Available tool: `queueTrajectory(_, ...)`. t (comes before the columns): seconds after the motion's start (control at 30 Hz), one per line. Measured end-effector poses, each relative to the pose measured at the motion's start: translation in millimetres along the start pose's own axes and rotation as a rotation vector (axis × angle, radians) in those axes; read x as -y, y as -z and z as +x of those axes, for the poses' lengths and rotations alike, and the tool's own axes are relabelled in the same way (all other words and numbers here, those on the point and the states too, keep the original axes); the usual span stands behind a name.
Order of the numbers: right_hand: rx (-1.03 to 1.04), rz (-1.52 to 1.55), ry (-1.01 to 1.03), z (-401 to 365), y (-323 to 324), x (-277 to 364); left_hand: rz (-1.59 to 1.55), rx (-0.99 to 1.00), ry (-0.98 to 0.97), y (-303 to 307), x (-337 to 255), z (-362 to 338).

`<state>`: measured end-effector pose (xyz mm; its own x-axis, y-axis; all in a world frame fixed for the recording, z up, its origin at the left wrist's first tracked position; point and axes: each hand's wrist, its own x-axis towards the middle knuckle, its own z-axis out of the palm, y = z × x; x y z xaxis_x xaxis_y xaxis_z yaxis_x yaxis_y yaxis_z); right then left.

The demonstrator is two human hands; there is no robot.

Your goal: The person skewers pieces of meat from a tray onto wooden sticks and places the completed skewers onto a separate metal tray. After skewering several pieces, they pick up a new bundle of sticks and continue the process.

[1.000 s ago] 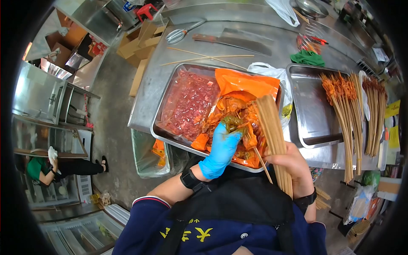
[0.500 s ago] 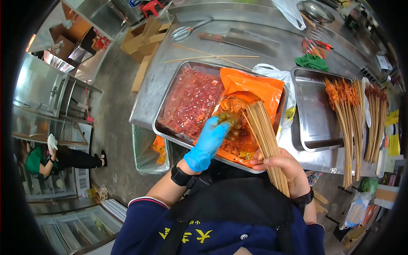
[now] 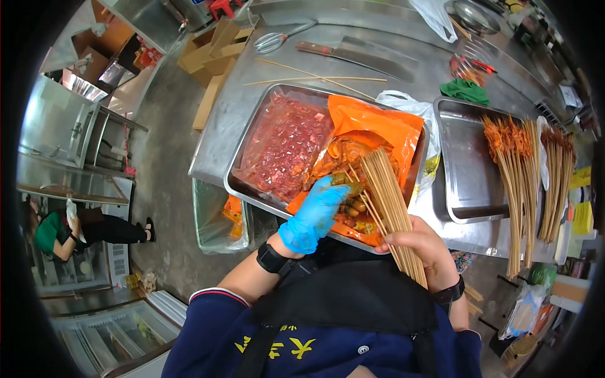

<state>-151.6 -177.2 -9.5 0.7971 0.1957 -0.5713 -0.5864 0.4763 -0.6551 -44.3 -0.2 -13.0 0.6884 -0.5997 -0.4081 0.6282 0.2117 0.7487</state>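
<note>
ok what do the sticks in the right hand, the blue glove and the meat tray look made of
Sticks: probably bamboo or other wood, tan with a dull surface. Glove: seems thin nitrile or similar, wrinkled, slightly glossy. Tray: likely stainless steel, going by its smooth grey, reflective rim.

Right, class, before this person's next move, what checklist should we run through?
1. Left hand gloved: ok, blue glove on.
2. Right hand gloved: not ok, bare.
3. Skewer bundle held firmly: ok, fingers and thumb appear closed around it.
4. Orange bag open: ok, marinated pieces show.
5. Piece firmly in left fingers: cannot tell, partly hidden.
6. Cleaver apart from both hands: ok.
</note>
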Motion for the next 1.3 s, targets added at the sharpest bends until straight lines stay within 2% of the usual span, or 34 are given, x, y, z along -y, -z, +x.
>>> queueTrajectory(0.13,-0.033,0.003,0.0,-1.4,-7.0,4.1,-0.1,0.0,-0.043,6.8,8.9,6.8)
queueTrajectory(0.33,-0.021,0.01,-0.045,-2.7,-5.6,7.5,-0.243,0.073,0.016,9.8,7.5,7.5)
queueTrajectory(0.4,-0.028,-0.025,-0.074,-2.5,-6.1,8.4,-0.067,-0.025,-0.008,6.0,7.9,7.9)
queueTrajectory(0.5,-0.056,-0.064,-0.085,-6.0,-9.5,12.5,0.057,0.018,-0.091,14.0,12.6,12.1)
queueTrajectory(0.73,-0.051,-0.118,-0.08,-3.7,-3.1,6.7,0.153,-0.006,-0.095,25.1,2.8,14.7)
queueTrajectory(0.8,-0.073,-0.092,-0.058,-3.9,0.3,5.5,0.202,-0.169,-0.316,34.9,-18.7,8.8)
queueTrajectory(0.87,-0.089,-0.065,-0.05,-5.5,1.0,6.6,0.494,-0.239,-0.525,58.3,-24.1,12.8)
queueTrajectory(0.9,-0.11,-0.039,-0.045,-6.1,0.8,7.0,0.581,-0.265,-0.37,60.0,-31.0,9.6)
queueTrajectory(0.93,-0.107,-0.036,-0.046,-6.2,0.5,6.9,0.584,-0.267,-0.368,63.3,-27.3,9.5)
queueTrajectory(1.0,-0.109,-0.008,-0.042,-6.2,0.5,7.0,1.048,-0.234,-0.363,67.9,-15.4,8.1)
queueTrajectory(1.03,-0.109,-0.005,-0.042,-6.0,1.0,6.6,1.275,-0.237,-0.469,63.7,-10.6,6.5)
queueTrajectory(1.07,-0.101,0.0,-0.04,-5.5,1.8,5.9,1.276,-0.235,-0.469,57.6,-8.2,7.2)
queueTrajectory(1.13,-0.097,0.004,-0.039,-5.3,3.1,5.0,1.62,-0.187,-0.664,41.2,-5.3,9.1)
queueTrajectory(1.17,-0.096,0.005,-0.041,-5.4,3.3,4.8,1.652,-0.161,-0.781,34.1,-5.5,13.9)
queueTrajectory(1.2,-0.094,0.004,-0.043,-5.7,3.1,5.0,1.648,-0.16,-0.782,31.9,-0.9,20.2)
queueTrajectory(1.27,-0.095,0.007,-0.044,-6.2,1.9,5.6,2.001,-0.149,-0.584,32.9,7.7,30.6)
queueTrajectory(1.3,-0.094,0.014,-0.044,-6.7,1.6,5.7,2.037,-0.135,-0.51,28.4,3.6,29.8)
